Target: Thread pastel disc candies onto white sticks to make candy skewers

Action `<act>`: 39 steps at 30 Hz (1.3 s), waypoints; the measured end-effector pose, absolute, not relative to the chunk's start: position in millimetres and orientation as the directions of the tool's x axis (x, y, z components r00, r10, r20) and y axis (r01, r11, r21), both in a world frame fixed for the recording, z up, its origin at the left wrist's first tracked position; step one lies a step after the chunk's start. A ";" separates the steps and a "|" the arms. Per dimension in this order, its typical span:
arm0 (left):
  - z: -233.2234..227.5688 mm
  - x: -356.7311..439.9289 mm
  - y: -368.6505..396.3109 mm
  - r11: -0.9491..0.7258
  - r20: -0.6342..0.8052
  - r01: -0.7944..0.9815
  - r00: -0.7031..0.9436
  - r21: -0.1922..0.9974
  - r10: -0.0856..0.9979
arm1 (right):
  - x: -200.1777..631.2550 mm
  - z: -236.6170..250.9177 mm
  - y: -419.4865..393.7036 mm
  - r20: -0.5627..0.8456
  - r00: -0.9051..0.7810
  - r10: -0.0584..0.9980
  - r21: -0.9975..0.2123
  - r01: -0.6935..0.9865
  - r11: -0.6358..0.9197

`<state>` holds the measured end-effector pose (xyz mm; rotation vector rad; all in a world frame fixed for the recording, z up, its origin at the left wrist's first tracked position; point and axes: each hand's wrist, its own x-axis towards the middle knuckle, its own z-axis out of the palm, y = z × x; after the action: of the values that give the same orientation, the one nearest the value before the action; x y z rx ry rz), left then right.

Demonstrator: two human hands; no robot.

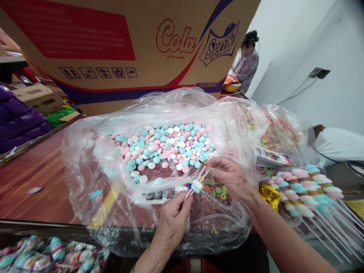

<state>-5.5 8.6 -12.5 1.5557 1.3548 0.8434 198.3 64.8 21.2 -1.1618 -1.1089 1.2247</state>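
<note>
Basically, left hand [173, 219] clamps 2 white sticks [205, 174] below their white and blue candies [196, 186], probably to steady the tips; right hand [229, 175] at those tips, can't tell if gripping. Pastel button candies [165, 146] sit just beyond in open clear plastic bag [79, 159], likely for reach.

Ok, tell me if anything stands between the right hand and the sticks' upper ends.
Nothing visible does. The sticks' bare upper ends reach up to the right hand's fingertips; the candies sit lower, just above the left hand.
</note>
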 end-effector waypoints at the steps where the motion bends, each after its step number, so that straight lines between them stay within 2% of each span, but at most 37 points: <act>1: -12.6 -5.2 8.8 -0.017 -0.057 0.395 0.174 0.919 0.983 | 196.7 21.9 64.3 -0.010 0.054 0.998 -0.992 -0.126 -0.003; 4: -11.7 -4.2 8.4 0.003 -0.076 0.407 0.163 0.913 0.984 | 192.7 19.5 62.3 -0.002 0.057 0.998 -0.987 -0.159 0.007; 7: -10.1 -3.3 8.2 0.010 -0.081 0.418 0.152 0.909 0.985 | 191.5 15.0 59.6 0.042 0.040 0.998 -0.992 -0.117 0.046; 14: -10.0 -2.4 9.1 0.023 -0.087 0.422 0.133 0.906 0.987 | 190.2 16.3 49.1 0.259 0.058 0.964 -0.945 0.220 0.241; 17: -10.3 -2.8 7.9 0.027 -0.093 0.416 0.138 0.909 0.986 | 187.4 12.4 46.3 0.315 0.055 0.947 -0.920 0.262 0.291; 25: -13.5 -2.9 7.1 -0.006 -0.059 0.417 0.141 0.909 0.988 | 176.5 -2.3 41.9 0.200 0.141 0.970 -0.977 0.100 0.187; 31: -10.3 -2.3 8.1 0.015 -0.082 0.431 0.136 0.902 0.987 | 171.3 0.1 44.2 -0.002 0.207 0.978 -0.966 -0.253 0.051; 33: -8.7 -1.6 7.9 0.014 -0.081 0.432 0.138 0.902 0.987 | 170.4 1.2 45.3 -0.049 0.210 0.976 -0.949 -0.315 0.020; 35: -8.4 -1.1 7.8 0.012 -0.081 0.430 0.142 0.903 0.987 | 170.5 1.4 46.1 -0.018 0.216 0.976 -0.954 -0.294 0.048; 39: -10.0 -1.5 8.1 0.012 -0.079 0.414 0.145 0.910 0.986 | 172.5 -0.1 47.0 0.142 0.193 0.971 -0.978 -0.125 0.168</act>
<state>-1.5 8.1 -10.0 1.5461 1.4063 0.8232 172.5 47.0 -0.1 -1.0757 -1.0437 1.0252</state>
